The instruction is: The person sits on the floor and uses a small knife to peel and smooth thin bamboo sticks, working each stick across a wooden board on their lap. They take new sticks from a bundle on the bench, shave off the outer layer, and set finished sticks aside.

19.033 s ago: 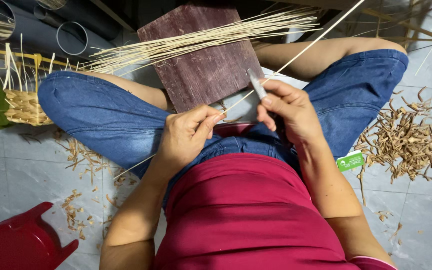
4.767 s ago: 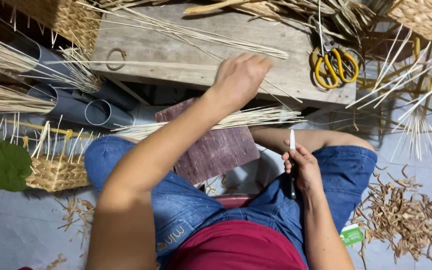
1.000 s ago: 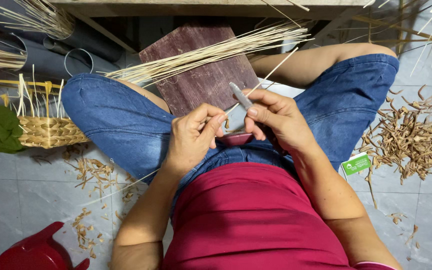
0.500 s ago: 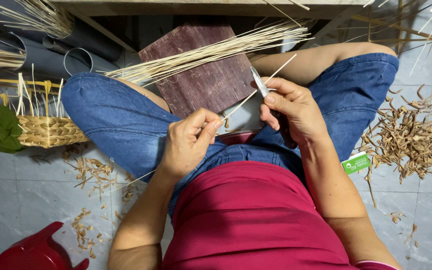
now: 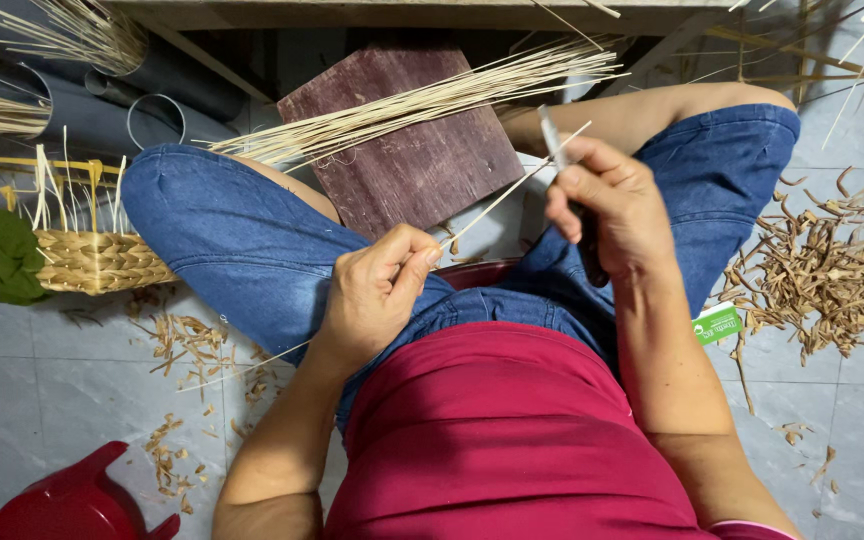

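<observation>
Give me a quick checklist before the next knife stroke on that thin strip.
1. Left hand pinches the thin pale reed strip: ok.
2. Right hand grips the small knife: ok.
3. Blade on the strip: cannot tell.
4. Left fingers apart from the blade: ok.
5. Bundle of pale reed strips lies on the dark reddish-brown wooden board: ok.
</observation>
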